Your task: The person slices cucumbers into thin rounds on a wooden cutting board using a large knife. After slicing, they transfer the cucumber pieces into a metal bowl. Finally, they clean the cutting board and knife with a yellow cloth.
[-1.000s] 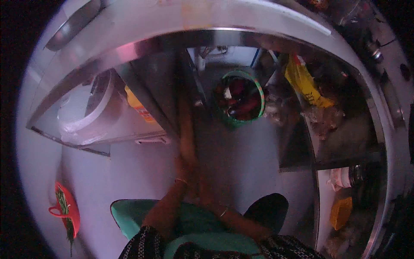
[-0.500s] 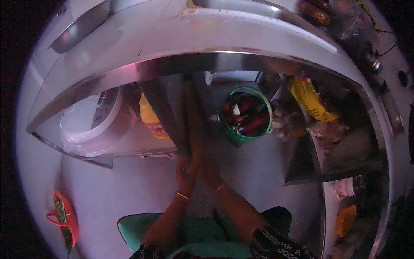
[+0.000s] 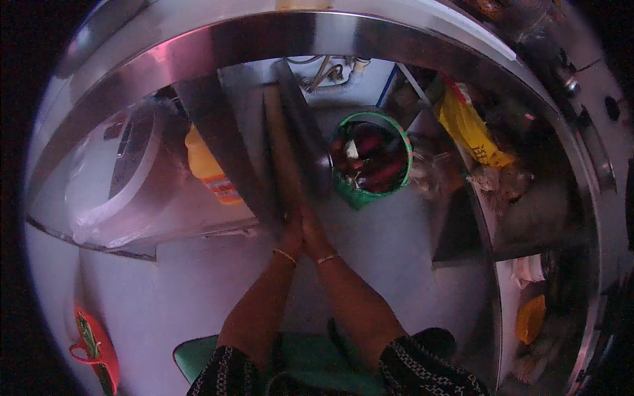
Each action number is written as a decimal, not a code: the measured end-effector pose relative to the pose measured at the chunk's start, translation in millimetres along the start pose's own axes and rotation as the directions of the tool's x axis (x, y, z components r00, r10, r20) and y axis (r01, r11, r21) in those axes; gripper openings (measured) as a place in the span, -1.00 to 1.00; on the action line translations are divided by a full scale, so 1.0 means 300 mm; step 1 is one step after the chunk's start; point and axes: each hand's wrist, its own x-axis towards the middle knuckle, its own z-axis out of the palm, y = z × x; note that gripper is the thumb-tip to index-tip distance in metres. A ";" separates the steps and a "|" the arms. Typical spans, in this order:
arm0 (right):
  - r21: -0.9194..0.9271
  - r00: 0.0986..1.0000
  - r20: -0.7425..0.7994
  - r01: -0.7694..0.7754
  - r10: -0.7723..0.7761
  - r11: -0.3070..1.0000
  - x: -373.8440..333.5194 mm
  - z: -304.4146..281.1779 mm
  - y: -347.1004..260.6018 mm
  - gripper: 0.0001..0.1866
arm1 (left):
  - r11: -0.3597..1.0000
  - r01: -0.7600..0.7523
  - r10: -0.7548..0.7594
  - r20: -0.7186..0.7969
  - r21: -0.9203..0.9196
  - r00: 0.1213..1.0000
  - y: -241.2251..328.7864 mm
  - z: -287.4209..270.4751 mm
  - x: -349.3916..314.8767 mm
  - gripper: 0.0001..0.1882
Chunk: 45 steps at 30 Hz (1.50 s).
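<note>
Under the metal-edged counter, a long, narrow brown board, seen nearly edge-on, stands between dark upright panels. My left hand and my right hand meet at its near end, side by side, with a thin bangle on each wrist. Both hands look closed around that end, though dim light blurs the fingers. To the right of the board, a green basket on the floor holds dark red and purple vegetables.
On the left shelf are a white appliance under clear plastic and a yellow bottle. A yellow bag lies on the right shelf. The counter's metal edge curves above my hands. A red basket with greens sits far left.
The counter edge has shifted up in view, showing more of the space and pipes beneath it. My right hand has come in against my left at the board's near end.
</note>
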 end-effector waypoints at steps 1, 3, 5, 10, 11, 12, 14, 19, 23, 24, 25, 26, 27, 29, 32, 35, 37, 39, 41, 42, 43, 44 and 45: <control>0.002 1.000 -0.010 0.003 -0.003 1.000 0.022 0.004 0.002 -0.46 | 0.997 0.039 -0.038 0.011 -0.066 0.999 -0.008 0.005 0.037 -0.52; 0.014 1.000 -0.025 0.015 -0.014 1.000 0.074 0.011 0.021 -0.47 | 0.971 0.117 -0.108 0.052 -0.206 0.993 -0.035 0.021 0.106 -0.52; 0.042 0.999 -0.032 0.022 -0.020 0.999 0.097 0.007 0.004 -0.47 | 0.892 0.219 -0.182 0.129 -0.395 0.975 -0.075 0.017 0.147 -0.52; 0.123 0.906 -0.419 0.118 -0.056 0.985 0.158 -0.142 -0.144 -0.49 | 0.334 0.330 -0.229 0.264 -0.883 0.937 -0.174 -0.047 -0.137 -0.52; 0.097 0.904 -0.423 0.118 -0.066 0.988 0.184 -0.142 -0.157 -0.49 | 0.236 0.293 -0.223 0.242 -0.927 0.945 -0.161 -0.088 -0.240 -0.52; -0.230 0.954 -0.268 0.072 -0.134 0.970 0.223 -0.117 -0.024 -0.53 | 0.088 0.255 -0.233 0.229 -0.963 0.945 -0.050 -0.090 -0.244 -0.53; -0.790 0.978 0.060 0.170 -0.201 0.590 0.310 -0.147 0.295 -0.61 | 0.553 0.403 -0.138 0.397 -0.729 0.907 0.170 -0.029 -0.132 -0.53; -0.124 0.987 0.016 0.161 -0.160 0.979 0.174 -0.004 0.028 -0.53 | 0.947 0.298 -0.316 0.533 0.123 0.785 0.283 -0.289 -0.113 -0.56; 0.213 0.987 0.104 -0.145 0.125 0.966 0.048 -0.207 -0.180 -0.52 | 0.754 0.417 -0.320 0.270 -0.508 0.908 0.347 -0.356 -0.168 -0.57; 0.264 0.968 0.144 -0.236 0.204 0.935 -0.041 -0.274 -0.183 -0.53 | 0.745 0.372 -0.262 0.269 -0.554 0.927 0.396 -0.350 -0.175 -0.57; 0.300 0.942 0.164 -0.329 0.291 0.895 -0.151 -0.356 -0.235 -0.54 | 0.831 0.342 -0.220 0.305 -0.439 0.927 0.486 -0.388 -0.188 -0.57; 0.336 0.908 0.179 -0.418 0.379 0.844 -0.261 -0.444 -0.294 -0.55 | 0.903 0.288 -0.171 0.347 -0.319 0.922 0.615 -0.463 -0.206 -0.57; 0.364 0.873 0.182 -0.488 0.453 0.793 -0.338 -0.579 -0.437 -0.57 | 0.958 0.215 -0.133 0.367 -0.189 0.921 0.732 -0.559 -0.227 -0.56; 0.465 0.819 0.034 -0.520 0.572 0.717 -0.463 -0.898 -0.690 -0.59 | 0.792 0.449 -0.182 0.543 -0.413 0.820 1.039 -0.754 -0.308 -0.57; 0.401 0.792 -0.197 -0.474 0.579 0.784 -0.651 -1.295 -0.981 -0.60 | 0.675 0.488 0.064 0.702 -0.554 0.709 1.462 -1.022 -0.403 -0.56; 0.569 0.575 -0.280 -0.545 0.769 0.615 -0.798 -1.679 -1.327 -0.59 | 0.339 0.692 0.421 0.760 -0.638 0.494 1.820 -1.186 -0.502 -0.54; 0.504 0.458 -0.555 -0.478 0.694 0.719 -0.990 -1.971 -1.584 -0.57 | 0.493 0.624 0.517 0.781 -0.607 0.351 2.131 -1.308 -0.664 -0.54; 0.455 0.313 -0.726 -0.449 0.612 0.769 -1.265 -2.011 -1.779 -0.56 | 0.611 0.248 0.698 0.659 -0.752 0.280 2.259 -1.491 -0.883 -0.55; 0.398 0.179 -0.829 -0.476 0.530 0.784 -1.498 -2.198 -1.911 -0.56 | 0.591 0.273 0.762 0.637 -0.759 0.122 2.548 -1.631 -1.086 -0.55; 0.362 0.111 -0.874 -0.499 0.473 0.787 -1.633 -2.282 -1.987 -0.56 | 0.576 0.288 0.791 0.610 -0.765 0.041 2.667 -1.691 -1.219 -0.55; 0.396 0.046 -0.881 -0.471 0.470 0.788 -1.772 -2.344 -2.075 -0.56 | 0.571 0.290 0.807 0.590 -0.768 -0.026 2.743 -1.739 -1.363 -0.55; 0.429 -0.013 -0.883 -0.431 0.470 0.794 -1.848 -2.412 -2.183 -0.57 | 0.571 0.284 0.815 0.572 -0.770 -0.088 2.824 -1.802 -1.440 -0.55; 0.449 -0.035 -0.880 -0.384 0.473 0.807 -1.996 -2.387 -2.274 -0.57 | 0.567 0.276 0.821 0.560 -0.776 -0.113 2.818 -1.871 -1.591 -0.55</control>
